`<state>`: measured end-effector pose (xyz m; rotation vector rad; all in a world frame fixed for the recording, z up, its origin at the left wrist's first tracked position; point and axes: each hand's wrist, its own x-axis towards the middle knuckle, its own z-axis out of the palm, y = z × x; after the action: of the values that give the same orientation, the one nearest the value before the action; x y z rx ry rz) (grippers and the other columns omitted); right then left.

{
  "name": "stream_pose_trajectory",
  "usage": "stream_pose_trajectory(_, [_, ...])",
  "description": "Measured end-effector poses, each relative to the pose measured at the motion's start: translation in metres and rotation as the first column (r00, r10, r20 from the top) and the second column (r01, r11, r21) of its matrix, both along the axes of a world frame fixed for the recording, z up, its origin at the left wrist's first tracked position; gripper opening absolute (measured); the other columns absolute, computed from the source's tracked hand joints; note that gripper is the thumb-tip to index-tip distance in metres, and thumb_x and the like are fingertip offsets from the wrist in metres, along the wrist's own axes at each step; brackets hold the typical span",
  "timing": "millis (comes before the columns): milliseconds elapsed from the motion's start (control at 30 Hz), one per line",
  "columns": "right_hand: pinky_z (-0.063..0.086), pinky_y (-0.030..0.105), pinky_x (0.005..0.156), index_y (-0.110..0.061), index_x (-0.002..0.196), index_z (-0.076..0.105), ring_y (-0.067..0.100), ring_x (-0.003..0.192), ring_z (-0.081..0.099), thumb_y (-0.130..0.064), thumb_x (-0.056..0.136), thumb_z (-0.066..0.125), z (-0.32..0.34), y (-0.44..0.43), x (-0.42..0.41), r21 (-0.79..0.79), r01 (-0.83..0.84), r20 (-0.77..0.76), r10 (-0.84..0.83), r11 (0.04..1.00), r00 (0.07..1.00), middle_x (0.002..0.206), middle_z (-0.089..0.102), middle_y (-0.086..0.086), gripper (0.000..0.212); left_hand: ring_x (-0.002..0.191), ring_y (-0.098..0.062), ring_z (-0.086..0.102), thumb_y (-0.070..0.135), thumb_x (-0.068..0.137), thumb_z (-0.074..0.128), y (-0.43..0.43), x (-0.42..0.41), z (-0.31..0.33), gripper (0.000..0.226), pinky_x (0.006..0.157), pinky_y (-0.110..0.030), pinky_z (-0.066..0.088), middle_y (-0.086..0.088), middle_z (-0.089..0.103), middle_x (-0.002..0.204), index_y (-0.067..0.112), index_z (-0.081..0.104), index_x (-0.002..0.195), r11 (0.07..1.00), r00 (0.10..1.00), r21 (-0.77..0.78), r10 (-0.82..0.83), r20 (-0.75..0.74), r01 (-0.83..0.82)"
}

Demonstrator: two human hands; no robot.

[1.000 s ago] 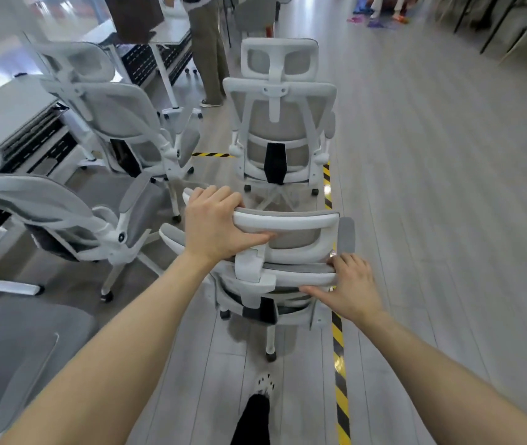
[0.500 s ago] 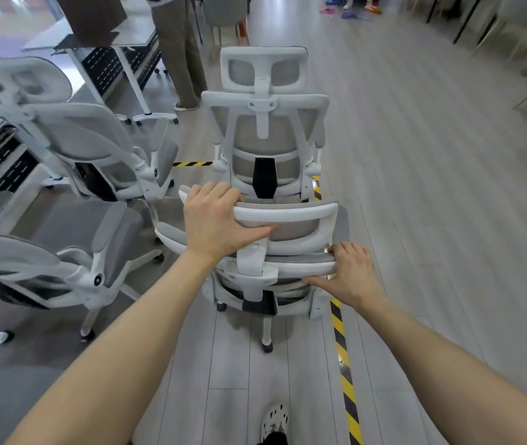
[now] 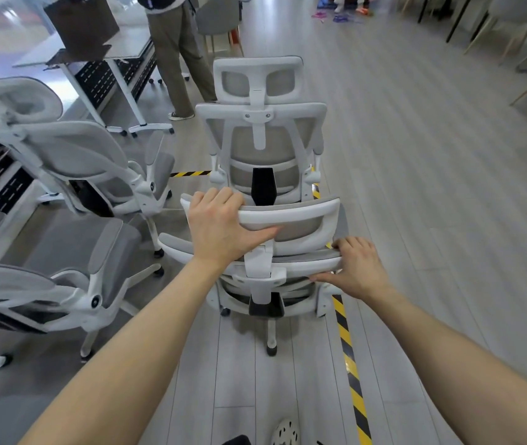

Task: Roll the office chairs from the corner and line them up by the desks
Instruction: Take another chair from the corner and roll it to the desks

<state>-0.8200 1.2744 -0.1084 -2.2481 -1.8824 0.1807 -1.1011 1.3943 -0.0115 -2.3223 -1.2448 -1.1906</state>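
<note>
Gripping headrest of held chair (image 3: 300,224) with left hand (image 3: 220,229), fingers curled over rim; clamping backrest edge with right hand (image 3: 357,268). Directly ahead of held chair, very near: second chair (image 3: 262,139). To its left: parked chairs (image 3: 76,155), desks (image 3: 130,44) beyond. Liable to ram second chair if rolled straight; liable to snag castors on parked chairs if swung left.

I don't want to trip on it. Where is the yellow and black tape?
In the head view, the yellow and black tape runs along the floor on the right of the nearest chair, below the right hand that grips it.
</note>
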Motion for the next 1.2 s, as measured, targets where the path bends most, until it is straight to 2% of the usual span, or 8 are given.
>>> stream_pose_trajectory(400, [0.042,0.042,0.118,-0.025,0.127,0.062,0.018,0.119,0.052,-0.111,0.055,0.040,0.006,0.001,-0.001,-0.041,0.009,0.030,-0.008,0.999,1.000,0.117,0.060,-0.007,0.115,0.067,-0.023,0.050,0.096,0.073,0.071,-0.001,0.000,0.003,0.081,0.069,-0.043,0.041,0.002,0.052,0.067,0.018,0.048,0.069,1.000,1.000,-0.017,0.009,-0.030,-0.010])
stream_pose_trajectory(600, [0.032,0.047,0.127,-0.021,0.123,0.062,0.023,0.123,0.052,-0.103,0.061,0.061,0.012,-0.001,-0.016,-0.038,-0.005,0.060,0.008,0.999,0.998,0.119,0.060,-0.003,0.103,0.065,-0.026,0.049,0.099,0.072,0.069,-0.004,-0.014,0.001,0.086,0.068,-0.044,0.042,0.000,0.050,0.065,0.016,0.046,0.067,0.999,0.999,-0.023,0.028,-0.024,-0.028])
stream_pose_trajectory(767, [0.037,0.044,0.122,-0.024,0.124,0.062,0.021,0.119,0.050,-0.109,0.054,0.051,0.011,-0.004,-0.013,-0.041,0.018,0.012,-0.018,0.999,1.000,0.117,0.059,-0.006,0.110,0.066,-0.025,0.048,0.099,0.073,0.067,-0.006,-0.009,0.005,0.085,0.070,-0.043,0.042,0.000,0.050,0.066,0.017,0.045,0.068,0.999,0.999,-0.041,0.013,-0.033,-0.014])
stream_pose_trajectory(867, [0.035,0.045,0.124,-0.023,0.128,0.062,0.021,0.122,0.051,-0.106,0.058,0.059,0.012,-0.003,-0.005,-0.059,0.028,-0.004,-0.028,0.998,1.000,0.120,0.060,-0.005,0.109,0.068,-0.024,0.049,0.099,0.074,0.066,-0.004,0.002,0.007,0.084,0.072,-0.043,0.042,0.001,0.052,0.068,0.018,0.045,0.070,0.999,0.999,-0.048,0.005,-0.046,-0.007])
stream_pose_trajectory(967, [0.033,0.046,0.125,-0.023,0.132,0.061,0.022,0.124,0.052,-0.108,0.058,0.057,0.014,-0.001,0.000,-0.080,0.030,0.038,-0.027,0.996,0.999,0.122,0.062,-0.004,0.112,0.069,-0.026,0.052,0.100,0.074,0.064,-0.005,0.005,0.007,0.085,0.074,-0.045,0.045,0.000,0.055,0.068,0.016,0.051,0.069,0.997,0.998,-0.073,0.031,-0.060,-0.036])
stream_pose_trajectory(1100, [0.034,0.050,0.124,-0.023,0.133,0.059,0.024,0.124,0.055,-0.107,0.063,0.055,0.025,-0.001,0.000,-0.139,0.029,0.076,-0.018,0.990,0.997,0.124,0.064,-0.002,0.109,0.078,-0.027,0.057,0.103,0.077,0.056,-0.011,0.007,0.014,0.087,0.084,-0.046,0.047,0.000,0.061,0.076,0.016,0.059,0.073,0.984,0.984,-0.146,0.078,-0.161,-0.102])
stream_pose_trajectory(1200, [0.026,0.059,0.128,-0.023,0.138,0.056,0.026,0.134,0.054,-0.097,0.076,0.058,0.035,-0.009,0.004,-0.190,0.036,0.080,-0.021,0.981,0.997,0.135,0.062,-0.001,0.096,0.089,-0.026,0.061,0.088,0.085,0.057,-0.022,0.016,0.021,0.070,0.091,-0.045,0.049,0.002,0.064,0.088,0.019,0.066,0.089,0.970,0.961,-0.229,0.012,-0.276,-0.078])
